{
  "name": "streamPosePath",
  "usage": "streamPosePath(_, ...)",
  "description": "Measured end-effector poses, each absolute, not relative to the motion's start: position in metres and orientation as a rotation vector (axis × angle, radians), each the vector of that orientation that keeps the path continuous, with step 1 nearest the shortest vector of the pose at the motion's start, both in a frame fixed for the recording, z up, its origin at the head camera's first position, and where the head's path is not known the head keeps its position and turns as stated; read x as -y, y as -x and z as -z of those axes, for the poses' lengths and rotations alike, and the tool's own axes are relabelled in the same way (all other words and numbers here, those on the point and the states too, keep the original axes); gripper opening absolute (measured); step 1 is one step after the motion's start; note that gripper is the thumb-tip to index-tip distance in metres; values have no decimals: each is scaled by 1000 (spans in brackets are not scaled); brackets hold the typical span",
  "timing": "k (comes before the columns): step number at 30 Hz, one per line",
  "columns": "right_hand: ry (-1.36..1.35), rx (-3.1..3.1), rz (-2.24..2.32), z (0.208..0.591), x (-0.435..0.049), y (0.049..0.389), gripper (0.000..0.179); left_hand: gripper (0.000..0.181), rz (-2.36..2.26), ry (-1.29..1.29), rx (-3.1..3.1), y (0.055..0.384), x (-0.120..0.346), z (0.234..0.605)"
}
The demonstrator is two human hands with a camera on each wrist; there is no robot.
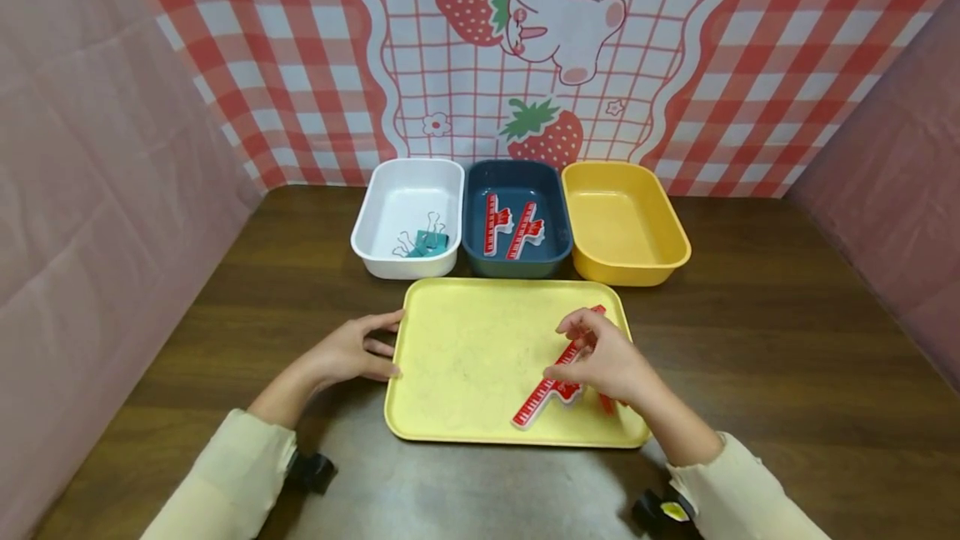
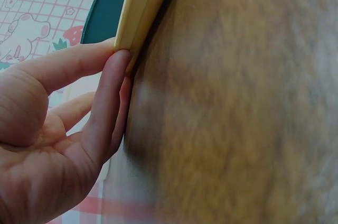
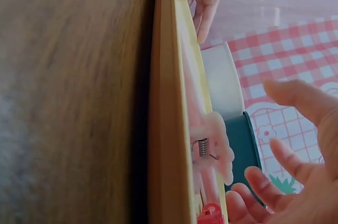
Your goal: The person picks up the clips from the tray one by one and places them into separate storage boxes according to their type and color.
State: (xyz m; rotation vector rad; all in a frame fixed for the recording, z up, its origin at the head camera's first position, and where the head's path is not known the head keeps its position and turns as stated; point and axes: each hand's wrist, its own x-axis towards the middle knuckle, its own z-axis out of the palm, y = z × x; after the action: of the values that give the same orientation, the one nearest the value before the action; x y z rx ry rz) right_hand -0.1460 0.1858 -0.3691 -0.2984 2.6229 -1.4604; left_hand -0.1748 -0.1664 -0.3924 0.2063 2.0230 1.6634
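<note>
Far left: pale left sleeve (image 1: 225, 473), then left hand (image 1: 348, 354) at 9 o'clock of the yellow tray (image 1: 457, 357), thumb and fingers spread apart, touching the tray's edge. At tray's 11 o'clock, white bin (image 1: 390, 211); teal binder clips (image 1: 431, 243) lie toward its 5 o'clock. At 12 o'clock, dark blue bin (image 1: 517, 173), two red clips (image 1: 491, 223) lying side by side in it. On the tray, toward 3 o'clock from its middle, red piano-key clip (image 1: 544, 392), slanted, near end pointing to about 7 o'clock, far part under the other hand. Right wrist view shows a pale clip body with metal spring (image 3: 203, 147) at tray edge. Right hand (image 1: 609, 361) over that clip, thumb and fingers apart, curved, nothing pinched; can't tell if a fingertip touches. Red piece (image 1: 606, 403) at tray's 4 o'clock, mostly hidden. At tray's 1 o'clock, yellow bin (image 1: 618, 219)
</note>
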Motion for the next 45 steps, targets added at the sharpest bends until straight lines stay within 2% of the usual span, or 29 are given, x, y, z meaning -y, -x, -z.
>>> streamPosePath(6, 493, -2630, 1274, 373, -188, 138, 58, 83, -1660, -209, -2023, 175, 167, 393)
streamPosePath(11, 527, -2702, 1101, 373, -187, 132, 57, 83, -1660, -210, -2021, 175, 167, 393)
streamPosePath(20, 630, -2786, 1056, 378, -191, 134, 31, 83, -1656, -208, -2031, 175, 167, 392)
streamPosePath(26, 531, -2811, 1156, 377, -191, 135, 22, 83, -1670, -201, -2015, 175, 166, 393)
streamPosePath(36, 404, -2729, 1406, 376, -196, 137, 18, 83, -1652, -200, -2030, 176, 164, 392)
streamPosePath(45, 409, -2741, 1551, 371, -193, 142, 17, 83, -1657, -184, -2023, 176, 165, 393)
